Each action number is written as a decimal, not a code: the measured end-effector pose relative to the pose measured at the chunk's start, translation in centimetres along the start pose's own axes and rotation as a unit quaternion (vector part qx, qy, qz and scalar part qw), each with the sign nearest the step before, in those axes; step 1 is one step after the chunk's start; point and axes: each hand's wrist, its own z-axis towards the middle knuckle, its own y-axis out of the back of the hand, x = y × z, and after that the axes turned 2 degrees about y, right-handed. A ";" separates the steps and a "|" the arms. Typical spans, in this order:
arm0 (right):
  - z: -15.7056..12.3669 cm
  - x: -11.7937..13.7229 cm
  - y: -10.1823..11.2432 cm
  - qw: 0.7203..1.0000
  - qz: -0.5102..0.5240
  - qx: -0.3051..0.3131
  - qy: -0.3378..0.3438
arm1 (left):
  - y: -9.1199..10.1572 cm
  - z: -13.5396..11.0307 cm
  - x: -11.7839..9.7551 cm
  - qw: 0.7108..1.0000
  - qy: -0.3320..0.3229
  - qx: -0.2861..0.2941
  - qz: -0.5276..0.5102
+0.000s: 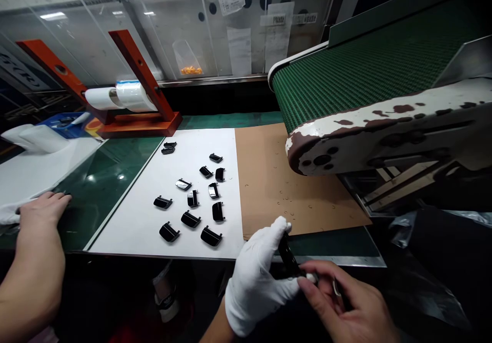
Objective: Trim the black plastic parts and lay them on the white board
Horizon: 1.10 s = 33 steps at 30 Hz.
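Black part (pixel 287 255) in the pinch of left hand (pixel 255 279) and right hand (pixel 355 309) fingers (pixel 325 271), cardboard (pixel 277 179) and conveyor (pixel 369 76) beyond.

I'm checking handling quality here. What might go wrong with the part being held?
1. The black part is pinched between the gloved left hand and the bare right hand right at the table edge; a slip could drop it off the table.
2. The bare fingers may leave marks on it.
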 end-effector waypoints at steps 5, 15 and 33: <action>0.5 -0.6 -0.3 0.996 0.040 0.041 -0.067 | 0.2 0.1 0.0 0.995 -0.029 0.019 0.094; 0.8 -1.9 -0.5 0.951 0.236 0.074 -0.186 | 1.9 0.2 -0.8 0.986 0.116 0.064 -0.102; 0.8 -2.3 -1.4 0.901 0.356 0.023 -0.249 | 1.9 -0.8 -0.4 0.965 0.222 0.138 0.001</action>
